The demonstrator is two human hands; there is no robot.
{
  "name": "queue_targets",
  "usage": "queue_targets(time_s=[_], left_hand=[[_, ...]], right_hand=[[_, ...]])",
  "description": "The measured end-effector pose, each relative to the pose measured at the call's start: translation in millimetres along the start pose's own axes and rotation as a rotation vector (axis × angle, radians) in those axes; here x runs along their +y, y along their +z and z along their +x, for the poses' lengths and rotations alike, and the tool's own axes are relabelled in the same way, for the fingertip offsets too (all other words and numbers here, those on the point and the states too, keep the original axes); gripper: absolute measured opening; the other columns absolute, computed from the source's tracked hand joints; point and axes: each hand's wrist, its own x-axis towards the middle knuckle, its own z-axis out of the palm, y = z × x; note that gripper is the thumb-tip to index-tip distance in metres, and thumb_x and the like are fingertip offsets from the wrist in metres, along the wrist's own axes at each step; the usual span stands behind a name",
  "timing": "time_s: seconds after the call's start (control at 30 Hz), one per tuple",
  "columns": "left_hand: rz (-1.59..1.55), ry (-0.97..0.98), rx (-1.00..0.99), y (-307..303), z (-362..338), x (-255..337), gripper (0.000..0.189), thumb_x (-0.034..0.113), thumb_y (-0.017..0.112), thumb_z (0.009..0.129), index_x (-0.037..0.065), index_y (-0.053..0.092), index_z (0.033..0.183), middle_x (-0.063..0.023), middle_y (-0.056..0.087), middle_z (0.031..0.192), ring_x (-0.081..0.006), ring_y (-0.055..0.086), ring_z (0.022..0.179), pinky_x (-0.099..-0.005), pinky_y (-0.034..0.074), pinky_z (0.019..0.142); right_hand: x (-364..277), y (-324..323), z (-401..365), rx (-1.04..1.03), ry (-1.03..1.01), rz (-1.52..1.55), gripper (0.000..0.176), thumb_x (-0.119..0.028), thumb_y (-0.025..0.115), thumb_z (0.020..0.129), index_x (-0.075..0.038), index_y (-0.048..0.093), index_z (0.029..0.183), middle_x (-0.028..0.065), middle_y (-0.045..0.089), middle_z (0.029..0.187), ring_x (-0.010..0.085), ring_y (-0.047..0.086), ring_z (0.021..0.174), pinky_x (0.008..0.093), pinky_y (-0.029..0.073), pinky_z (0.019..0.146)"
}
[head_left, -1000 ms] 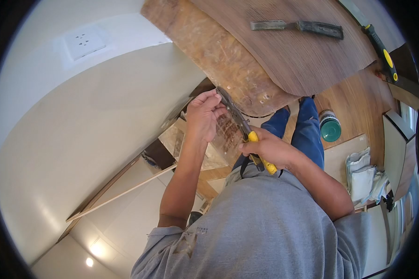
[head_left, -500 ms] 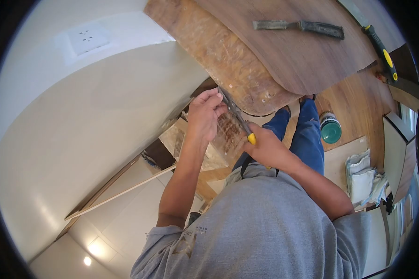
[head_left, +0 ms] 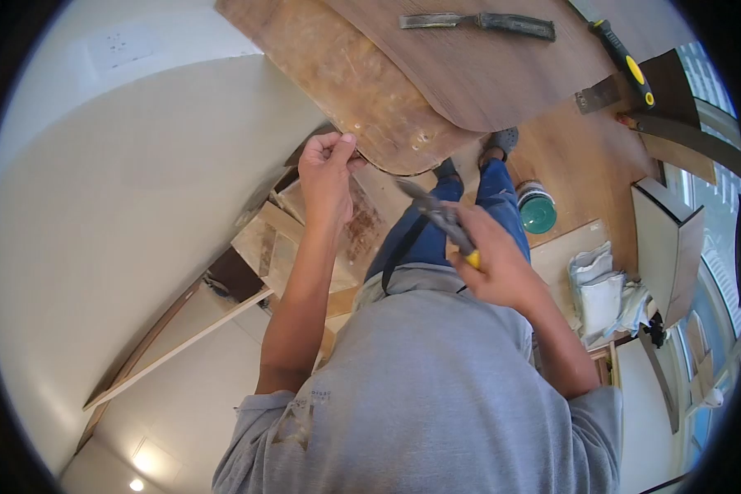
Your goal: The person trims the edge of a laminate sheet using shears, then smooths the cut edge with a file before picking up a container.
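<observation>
My left hand [head_left: 328, 169] is closed in a pinch at the edge of the glue-smeared brown board [head_left: 370, 90]. Its fingertips hold what looks like the end of a thin dark edging strip [head_left: 399, 174] that follows the board's rounded corner. In my right hand [head_left: 494, 259] is a pair of snips [head_left: 436, 212] with a grey metal head and yellow on the handle. The tips of the snips point up and left, apart from the board's edge, and blur slightly. A wood-grain sheet [head_left: 486, 74] overlaps the board, with a dark-handled chisel [head_left: 477, 23] lying on it.
A handsaw with a black and yellow handle [head_left: 626, 62] lies at the upper right. On the floor stand a green-topped can [head_left: 538, 212] and white folded bags [head_left: 597, 288]. The pale wall [head_left: 140, 206] rises close on my left, with a wooden strip [head_left: 181, 348] leaning by it.
My right hand has drawn the snips down and away from the board's edge and from my left hand. My left hand stays pinched at the edge. The whole view has shifted.
</observation>
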Motion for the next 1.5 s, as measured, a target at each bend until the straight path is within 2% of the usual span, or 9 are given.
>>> queue_targets(time_s=[0.2, 0.27, 0.33, 0.6, 0.93, 1.07, 1.27, 1.33, 1.5], left_hand=[[-0.157, 0.052, 0.052, 2.7, -10.3, -16.2, 0.018, 0.019, 0.071, 0.102, 0.003, 0.064, 0.107, -0.0066, 0.07, 0.099, -0.0166, 0.068, 0.088, -0.0343, 0.057, 0.077], [-0.4, -0.237, -0.078, -4.5, -33.4, -31.5, 0.019, 0.02, 0.069, 0.104, 0.002, 0.064, 0.108, -0.0085, 0.072, 0.102, -0.0186, 0.07, 0.092, -0.0354, 0.059, 0.08], [-0.375, -0.252, -0.145, 5.8, -63.1, -32.7, 0.017, 0.018, 0.069, 0.104, 0.002, 0.064, 0.106, -0.0094, 0.072, 0.101, -0.019, 0.071, 0.091, -0.0335, 0.059, 0.079], [-0.193, -0.143, -0.125, 34.6, -54.5, -36.9, 0.018, 0.01, 0.072, 0.097, 0.0, 0.057, 0.093, -0.0184, 0.072, 0.094, -0.0229, 0.074, 0.081, -0.033, 0.062, 0.075], [-0.27, 0.102, -0.189, 34.9, -53.9, -59.9, 0.02, 0.014, 0.071, 0.099, 0.001, 0.058, 0.092, -0.0112, 0.07, 0.086, -0.0187, 0.073, 0.079, -0.0305, 0.06, 0.072], [0.076, 0.269, -0.122, 33.1, -51.8, -63.8, 0.023, 0.016, 0.073, 0.097, 0.001, 0.06, 0.088, -0.0083, 0.068, 0.079, -0.0141, 0.069, 0.076, -0.0291, 0.056, 0.068], [0.156, 0.421, -0.045, 38.5, -53.1, -65.1, 0.027, 0.019, 0.077, 0.093, 0.0, 0.058, 0.089, -0.0127, 0.064, 0.073, -0.0216, 0.06, 0.066, -0.0389, 0.051, 0.064], [0.149, 0.404, -0.051, 38.9, -54.8, -65.8, 0.027, 0.018, 0.077, 0.092, 0.0, 0.058, 0.089, -0.0124, 0.064, 0.073, -0.0213, 0.06, 0.066, -0.0384, 0.051, 0.064], [0.043, 0.432, 0.04, 48.2, -54.0, -84.7, 0.028, 0.019, 0.078, 0.092, 0.001, 0.056, 0.09, -0.0095, 0.063, 0.074, -0.0203, 0.061, 0.068, -0.0372, 0.052, 0.067]], right_hand=[[55.0, 0.5, -69.1, 0.452, 0.169, 0.001, 0.046, -0.01, 0.068, 0.093, 0.0, 0.056, 0.135, 0.019, 0.064, 0.123, 0.0336, 0.065, 0.113, 0.0409, 0.05, 0.099], [57.8, 2.8, -83.2, 0.481, 0.243, 0.093, 0.04, -0.01, 0.068, 0.094, -0.001, 0.059, 0.132, 0.0152, 0.065, 0.119, 0.0279, 0.065, 0.11, 0.0388, 0.05, 0.098], [57.2, 11.3, -91.7, 0.578, 0.334, 0.242, 0.031, -0.011, 0.069, 0.096, -0.003, 0.062, 0.125, 0.0069, 0.068, 0.11, 0.017, 0.063, 0.102, 0.0334, 0.05, 0.093], [42.0, 37.5, -77.5, 0.552, 0.32, 0.38, 0.041, -0.01, 0.069, 0.096, -0.003, 0.056, 0.135, 0.0034, 0.063, 0.106, 0.0113, 0.06, 0.087, 0.0288, 0.052, 0.076], [25.5, 34.3, -76.8, 0.392, 0.304, 0.224, 0.035, -0.011, 0.07, 0.094, -0.002, 0.06, 0.127, 0.0036, 0.063, 0.104, 0.0126, 0.06, 0.089, 0.0303, 0.052, 0.079], [6.5, 36.8, -80.8, 0.409, 0.324, 0.178, 0.035, -0.011, 0.07, 0.094, -0.001, 0.06, 0.126, 0.0044, 0.064, 0.104, 0.0132, 0.06, 0.093, 0.0307, 0.052, 0.083], [9.1, 28.7, -81.9, 0.333, 0.267, 0.254, 0.042, -0.01, 0.068, 0.094, 0.0, 0.058, 0.135, 0.0073, 0.067, 0.111, 0.0154, 0.062, 0.1, 0.0327, 0.053, 0.09], [7.8, 25.0, -82.1, 0.273, 0.305, 0.273, 0.058, -0.013, 0.067, 0.096, 0.0, 0.049, 0.149, 0.0089, 0.068, 0.12, 0.0203, 0.065, 0.112, 0.0356, 0.048, 0.103], [10.7, 11.3, -80.6, 0.259, 0.303, 0.19, 0.055, -0.012, 0.067, 0.096, 0.001, 0.051, 0.146, 0.0061, 0.067, 0.114, 0.0155, 0.063, 0.102, 0.0321, 0.051, 0.092]])
